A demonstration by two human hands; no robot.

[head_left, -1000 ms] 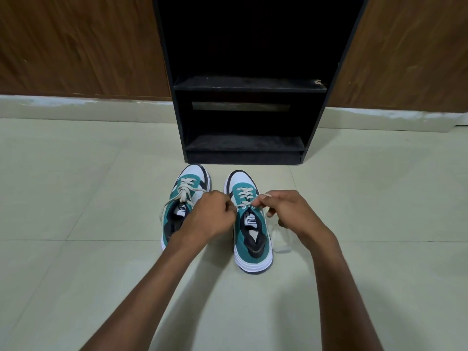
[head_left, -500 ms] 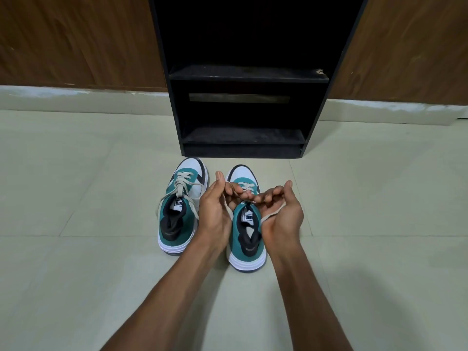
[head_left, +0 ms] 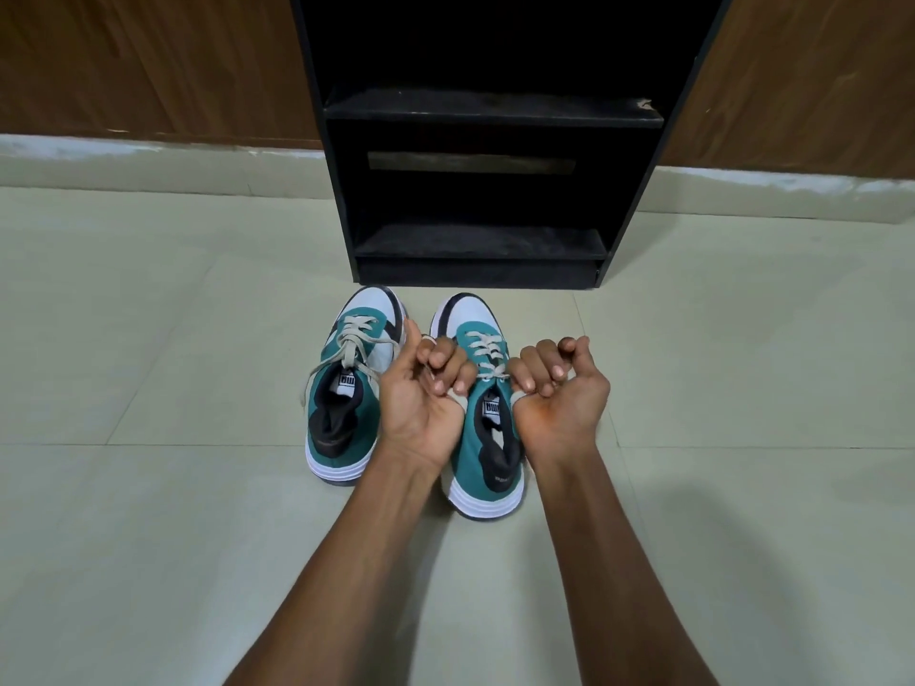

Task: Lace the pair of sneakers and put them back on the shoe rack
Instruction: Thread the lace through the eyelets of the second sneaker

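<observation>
Two teal, white and black sneakers stand side by side on the floor, toes toward the rack. The left sneaker has its cream lace tied, with loose ends hanging down its sides. The right sneaker has a cream lace crossed up its front. My left hand and my right hand are palm-up on either side of that shoe, fingers curled, each pulling one end of its lace outward. The lace ends inside my fists are hidden.
A black shoe rack stands just beyond the shoes' toes, with bare lower and middle shelves. It backs onto a brown wooden wall with a pale skirting. Pale floor tiles spread around the shoes.
My hands have turned from palm-down to palm-up and drawn apart, pulling the right sneaker's lace taut. The camera has tilted slightly, with the rack lower in view.
</observation>
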